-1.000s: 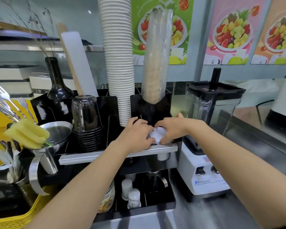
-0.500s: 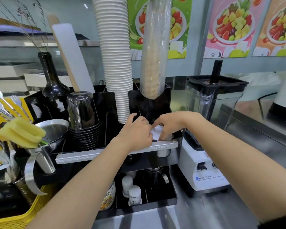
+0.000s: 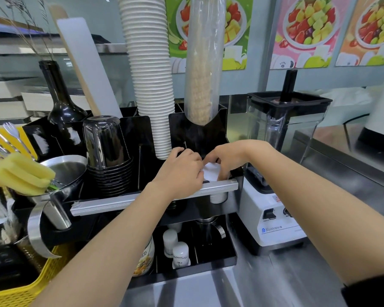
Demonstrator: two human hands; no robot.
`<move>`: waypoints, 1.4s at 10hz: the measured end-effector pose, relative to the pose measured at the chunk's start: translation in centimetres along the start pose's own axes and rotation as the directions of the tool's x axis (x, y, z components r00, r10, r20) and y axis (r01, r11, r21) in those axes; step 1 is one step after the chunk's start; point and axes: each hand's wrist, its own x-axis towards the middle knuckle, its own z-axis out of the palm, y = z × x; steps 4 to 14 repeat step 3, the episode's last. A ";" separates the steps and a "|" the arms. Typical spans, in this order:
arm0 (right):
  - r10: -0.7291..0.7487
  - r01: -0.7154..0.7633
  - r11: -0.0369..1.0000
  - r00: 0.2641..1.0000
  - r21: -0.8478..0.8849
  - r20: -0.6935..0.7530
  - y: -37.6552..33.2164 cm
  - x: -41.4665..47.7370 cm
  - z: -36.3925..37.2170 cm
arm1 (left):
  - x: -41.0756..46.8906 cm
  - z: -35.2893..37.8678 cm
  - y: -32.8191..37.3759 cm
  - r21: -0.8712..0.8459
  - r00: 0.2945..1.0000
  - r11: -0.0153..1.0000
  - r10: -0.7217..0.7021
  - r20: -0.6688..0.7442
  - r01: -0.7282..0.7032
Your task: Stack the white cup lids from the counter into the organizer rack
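Both my hands reach into the right front slot of the black organizer rack. My left hand and my right hand are closed around white cup lids, which show only as a small white patch between the fingers. The lids sit just behind the rack's metal front rail. How many lids there are is hidden by my fingers.
A tall stack of white paper cups and a plastic-sleeved tube of cups rise behind my hands. Black cups stand upside down to the left. A blender stands close on the right. A metal funnel and yellow basket are at left.
My hands have stayed on the lids in the slot, shifting only slightly. The camera has tilted a little, so the rack sits lower in view.
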 end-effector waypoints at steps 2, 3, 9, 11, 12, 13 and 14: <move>0.006 -0.002 0.997 0.998 0.073 -0.063 0.1 -1.0 -0.4 | -0.3 -0.5 0.3 0.015 0.997 1.000 -0.015 -0.081 0.017; -0.014 0.040 0.994 0.971 0.103 -0.237 0.0 -3.2 -1.6 | -0.6 -2.1 0.5 -0.084 0.985 0.995 -0.071 -0.158 0.058; -0.014 0.040 0.994 0.971 0.103 -0.237 0.0 -3.2 -1.6 | -0.6 -2.1 0.5 -0.084 0.985 0.995 -0.071 -0.158 0.058; -0.014 0.040 0.994 0.971 0.103 -0.237 0.0 -3.2 -1.6 | -0.6 -2.1 0.5 -0.084 0.985 0.995 -0.071 -0.158 0.058; -0.014 0.040 0.994 0.971 0.103 -0.237 0.0 -3.2 -1.6 | -0.6 -2.1 0.5 -0.084 0.985 0.995 -0.071 -0.158 0.058; -0.014 0.040 0.994 0.971 0.103 -0.237 0.0 -3.2 -1.6 | -0.6 -2.1 0.5 -0.084 0.985 0.995 -0.071 -0.158 0.058; -0.014 0.040 0.994 0.971 0.103 -0.237 0.0 -3.2 -1.6 | -0.6 -2.1 0.5 -0.084 0.985 0.995 -0.071 -0.158 0.058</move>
